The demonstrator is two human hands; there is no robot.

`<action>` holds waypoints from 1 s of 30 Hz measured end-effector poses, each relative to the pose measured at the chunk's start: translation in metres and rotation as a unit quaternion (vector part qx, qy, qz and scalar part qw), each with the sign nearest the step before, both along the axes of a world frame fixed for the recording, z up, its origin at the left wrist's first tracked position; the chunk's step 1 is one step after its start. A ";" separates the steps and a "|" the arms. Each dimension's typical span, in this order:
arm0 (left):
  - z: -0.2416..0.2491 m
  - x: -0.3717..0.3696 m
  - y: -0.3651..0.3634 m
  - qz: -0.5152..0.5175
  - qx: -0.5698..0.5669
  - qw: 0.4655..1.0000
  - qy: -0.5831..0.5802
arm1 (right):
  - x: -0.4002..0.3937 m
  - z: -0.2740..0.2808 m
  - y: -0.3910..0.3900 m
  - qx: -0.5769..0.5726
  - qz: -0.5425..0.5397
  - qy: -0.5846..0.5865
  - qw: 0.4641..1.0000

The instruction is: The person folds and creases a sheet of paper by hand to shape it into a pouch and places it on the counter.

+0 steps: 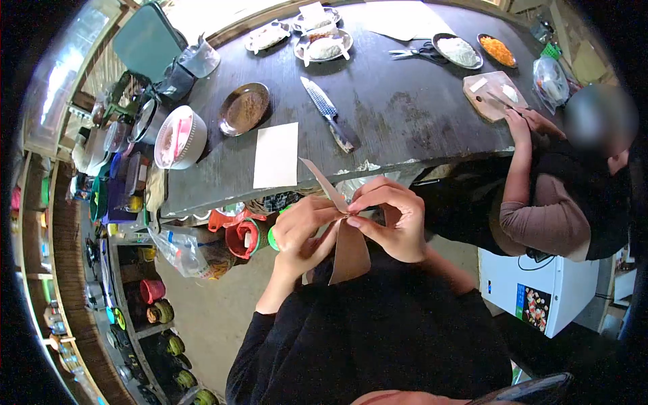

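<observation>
Both of my hands are raised in front of my chest, just off the table's near edge. Between them is a piece of brown paper (pixel 350 253), creased or folded, with one flap standing up toward the table and the wider part hanging below. My left hand (pixel 300 229) pinches it from the left at the crease. From the right, my right hand (pixel 393 217) pinches the same spot with thumb and forefinger, fingertips nearly touching the left ones. A pale rectangular sheet (pixel 275 156) lies on the table just beyond my hands.
On the dark table (pixel 385 101) lie a knife (pixel 324 104), a brown plate (pixel 244 108), a white basket (pixel 181 138), scissors (pixel 418 52) and bowls of white (pixel 457 51) and orange food (pixel 497 50). At right, a co-worker's hands (pixel 530 125) cut on a board (pixel 476 101).
</observation>
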State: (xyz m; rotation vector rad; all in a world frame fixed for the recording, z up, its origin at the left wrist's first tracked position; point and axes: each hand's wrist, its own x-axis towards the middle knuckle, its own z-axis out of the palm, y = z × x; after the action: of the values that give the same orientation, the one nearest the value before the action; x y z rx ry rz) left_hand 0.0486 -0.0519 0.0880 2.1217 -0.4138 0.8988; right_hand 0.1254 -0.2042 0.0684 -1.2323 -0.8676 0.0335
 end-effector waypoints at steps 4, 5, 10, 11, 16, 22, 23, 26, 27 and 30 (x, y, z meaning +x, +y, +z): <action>-0.001 0.004 0.003 0.028 0.007 1.000 -0.008 | 0.006 0.002 0.006 0.012 0.029 0.021 0.999; -0.006 0.005 0.004 0.039 -0.004 0.999 -0.019 | 0.008 0.003 0.008 0.013 0.034 0.025 0.999; -0.003 0.009 0.008 0.073 -0.032 0.997 0.014 | 0.014 0.006 0.016 0.024 0.055 0.059 0.996; -0.003 0.008 0.007 0.084 -0.041 0.996 0.015 | 0.015 0.004 0.017 0.032 0.056 0.068 0.996; 0.009 0.013 0.011 0.088 -0.186 0.979 0.010 | 0.031 -0.002 0.018 0.003 0.010 0.040 0.999; 0.020 0.019 0.033 0.074 0.102 0.985 0.119 | 0.038 -0.002 0.021 -0.123 -0.041 -0.133 0.983; 0.020 0.019 0.034 0.078 0.111 0.985 0.106 | 0.039 -0.003 0.021 -0.115 -0.042 -0.143 0.982; 0.016 0.018 0.035 0.096 0.026 0.991 0.092 | 0.038 -0.004 0.024 -0.107 0.012 -0.053 0.993; 0.014 0.018 0.038 0.103 0.003 0.993 0.063 | 0.039 -0.004 0.023 -0.106 0.010 -0.056 0.993; 0.002 0.010 0.047 0.125 -0.189 0.972 0.059 | 0.039 -0.003 0.016 -0.100 0.016 -0.008 0.995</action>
State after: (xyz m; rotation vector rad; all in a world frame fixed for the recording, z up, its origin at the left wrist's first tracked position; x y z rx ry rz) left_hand 0.0583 -0.0048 0.0896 1.8827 0.0867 0.9038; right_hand 0.1646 -0.1884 0.0657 -1.4063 -0.9151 0.1394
